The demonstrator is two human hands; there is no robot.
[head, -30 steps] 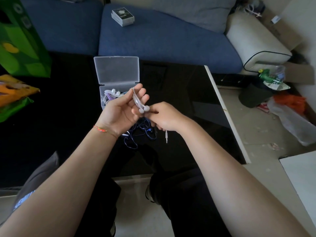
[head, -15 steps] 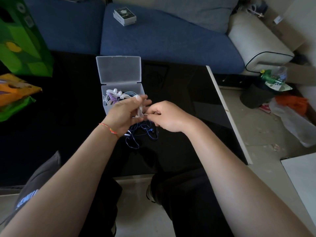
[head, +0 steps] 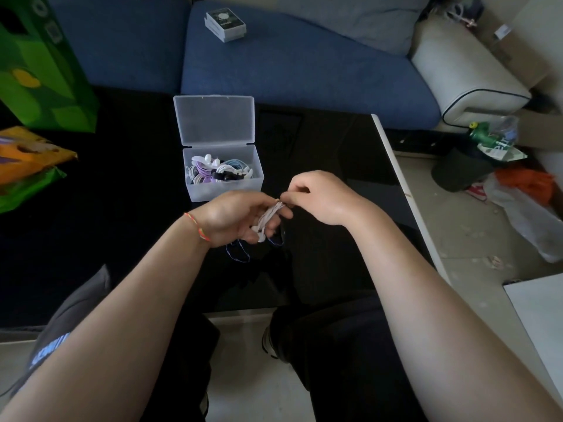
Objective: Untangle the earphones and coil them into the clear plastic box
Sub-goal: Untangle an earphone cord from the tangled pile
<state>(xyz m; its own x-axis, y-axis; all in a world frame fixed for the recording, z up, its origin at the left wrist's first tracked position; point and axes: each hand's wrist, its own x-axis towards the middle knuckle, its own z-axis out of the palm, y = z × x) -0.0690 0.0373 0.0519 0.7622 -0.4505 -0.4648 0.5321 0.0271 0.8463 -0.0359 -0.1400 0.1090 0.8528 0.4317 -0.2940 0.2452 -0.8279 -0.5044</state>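
Head view: the person sits at a black table [head: 122, 208], both arms stretched fwd over it. The left hand [head: 240, 216] is palm-up w/ fingers curled around a bundle of white earphones [head: 269, 216]. The bundle's long axis runs diagonal, from lower-left near the palm up to the right toward the fingertips; two white buds hang at its lower end, pointing down. The right hand [head: 316, 194] is just beside the left one, fingers bent, and its thumb and forefinger pinch the upper end of the white cable. So both hands are grasping the same earphones, above the table, a bit in front of the box.

The clear plastic box [head: 224, 175] stands on the table just behind the hands, lid open and tilted back toward the sofa [head: 304, 65]. Inside lie several coiled earphones, white, purple, light blue and black, approx. filling it.

Under the left hand a blue cable [head: 237, 254] lies on the table in loose loops, partly hidden.

On the sofa rests a small box [head: 225, 24].
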